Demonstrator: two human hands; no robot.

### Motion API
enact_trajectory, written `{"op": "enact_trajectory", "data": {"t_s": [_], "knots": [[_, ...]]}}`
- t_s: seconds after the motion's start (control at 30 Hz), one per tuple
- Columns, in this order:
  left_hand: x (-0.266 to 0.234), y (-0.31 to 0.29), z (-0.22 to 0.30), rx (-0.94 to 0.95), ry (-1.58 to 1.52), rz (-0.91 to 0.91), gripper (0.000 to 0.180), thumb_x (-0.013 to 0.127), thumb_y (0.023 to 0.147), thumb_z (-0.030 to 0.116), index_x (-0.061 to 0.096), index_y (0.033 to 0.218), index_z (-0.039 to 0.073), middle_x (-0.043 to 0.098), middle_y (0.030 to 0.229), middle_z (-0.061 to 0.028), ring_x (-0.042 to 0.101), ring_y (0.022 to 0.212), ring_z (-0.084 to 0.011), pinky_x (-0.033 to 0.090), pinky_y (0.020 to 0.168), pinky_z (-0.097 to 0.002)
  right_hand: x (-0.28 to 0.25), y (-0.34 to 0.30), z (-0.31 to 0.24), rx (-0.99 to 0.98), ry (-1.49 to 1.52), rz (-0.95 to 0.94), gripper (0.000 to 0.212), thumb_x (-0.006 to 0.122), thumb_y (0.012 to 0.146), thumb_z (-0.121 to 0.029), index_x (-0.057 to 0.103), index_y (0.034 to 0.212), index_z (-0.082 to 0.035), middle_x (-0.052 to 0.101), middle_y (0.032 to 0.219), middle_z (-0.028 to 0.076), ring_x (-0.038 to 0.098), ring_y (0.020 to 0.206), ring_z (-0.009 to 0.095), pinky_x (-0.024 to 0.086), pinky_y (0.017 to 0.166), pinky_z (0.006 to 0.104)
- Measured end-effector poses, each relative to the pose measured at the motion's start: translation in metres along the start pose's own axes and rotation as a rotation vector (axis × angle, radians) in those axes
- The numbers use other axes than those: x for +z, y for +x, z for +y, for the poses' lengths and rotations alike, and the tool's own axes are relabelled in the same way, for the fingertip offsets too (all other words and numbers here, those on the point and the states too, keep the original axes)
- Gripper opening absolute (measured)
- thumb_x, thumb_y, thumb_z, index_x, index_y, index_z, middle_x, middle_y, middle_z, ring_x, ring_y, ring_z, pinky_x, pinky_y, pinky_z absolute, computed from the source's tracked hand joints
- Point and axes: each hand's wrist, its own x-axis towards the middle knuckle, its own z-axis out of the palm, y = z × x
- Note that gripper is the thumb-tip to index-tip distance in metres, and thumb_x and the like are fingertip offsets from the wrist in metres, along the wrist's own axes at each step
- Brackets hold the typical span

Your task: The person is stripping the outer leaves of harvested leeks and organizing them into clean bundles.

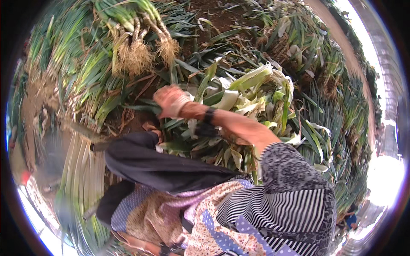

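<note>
My right arm reaches across from the right, a dark band at the wrist. My right hand (171, 100), with a pale wrap around its palm, is slightly blurred. Its fingers look curled closed, but what they hold is hidden. It is over the edge of a heap of stripped leek leaves (252, 91), beside long green leaves. My left forearm, with a dark wrist band, lies at the lower edge beside my patterned apron (162, 213); the fingers of my left hand (121, 236) are out of sight. Near my bent leg, trimmed leeks (81, 170) lie with pale stalks side by side.
Whole leeks with shaggy roots (136, 55) are stacked at the upper left. More leeks (341, 115) line the right side. Bare soil (213, 15) shows at the top. My dark-trousered leg (158, 162) crosses between the leaf heap and the trimmed leeks.
</note>
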Motion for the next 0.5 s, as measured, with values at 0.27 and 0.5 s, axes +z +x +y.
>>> {"op": "enact_trajectory", "data": {"t_s": [0.27,0.5], "knots": [[0.035,0.01,0.043,-0.025,0.026,-0.052,0.046,0.052,0.091,0.032,0.05,0.126,0.002,0.051,0.126,-0.0142,0.05,0.111,-0.0262,0.037,0.098,-0.0342,0.126,0.049,-0.002,0.137,-0.066,-0.156,0.086,0.07,0.06,-0.057,0.048,0.12,0.001,0.055,0.113,0.018,0.049,0.11,0.028,0.034,0.091,0.0431],[0.041,0.023,0.057,-0.027,0.002,-0.075,0.047,0.052,0.09,0.032,0.05,0.126,0.002,0.051,0.125,-0.0147,0.05,0.111,-0.0263,0.038,0.098,-0.0343,0.153,0.01,0.041,0.179,0.059,-0.785,0.048,0.071,0.065,-0.037,0.067,0.099,-0.003,0.067,0.084,0.014,0.063,0.084,0.031,0.047,0.07,0.0421]]}}
